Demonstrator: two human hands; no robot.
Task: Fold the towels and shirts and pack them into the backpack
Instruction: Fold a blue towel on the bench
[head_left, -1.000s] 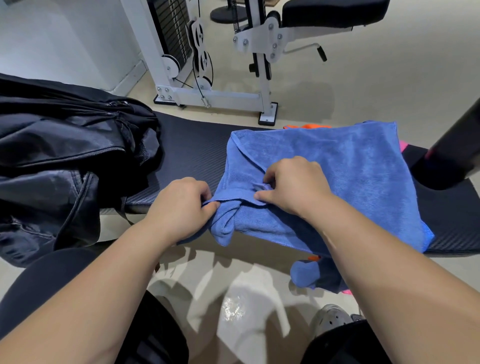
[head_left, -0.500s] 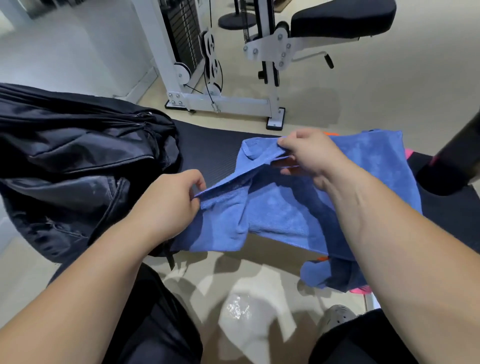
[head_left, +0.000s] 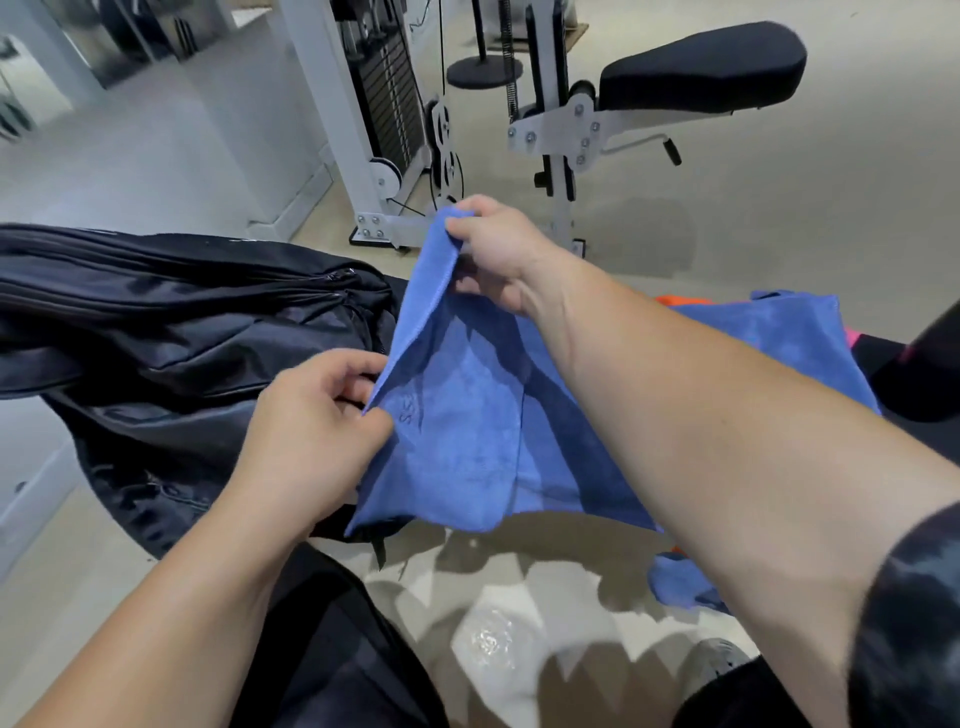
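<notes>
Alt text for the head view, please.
The right hand pinches the top corner of a blue towel, and the left hand pinches its edge lower down. A black backpack lies to their left; a gym machine stands behind.

Glossy beige floor (head_left: 779, 234); white steel cable machine with black weight stack (head_left: 384, 104); black padded seat (head_left: 701, 65); pale wall (head_left: 156, 156) left

Blue towel (head_left: 467, 441) was held up by its left edge: right hand (head_left: 498, 249) pinched the top corner, left hand (head_left: 317, 431) pinched lower down. The rest draped right over orange fabric (head_left: 680, 300) and pink fabric (head_left: 852, 340). Black backpack (head_left: 182, 338) lay on its side just left, zips on top.
</notes>
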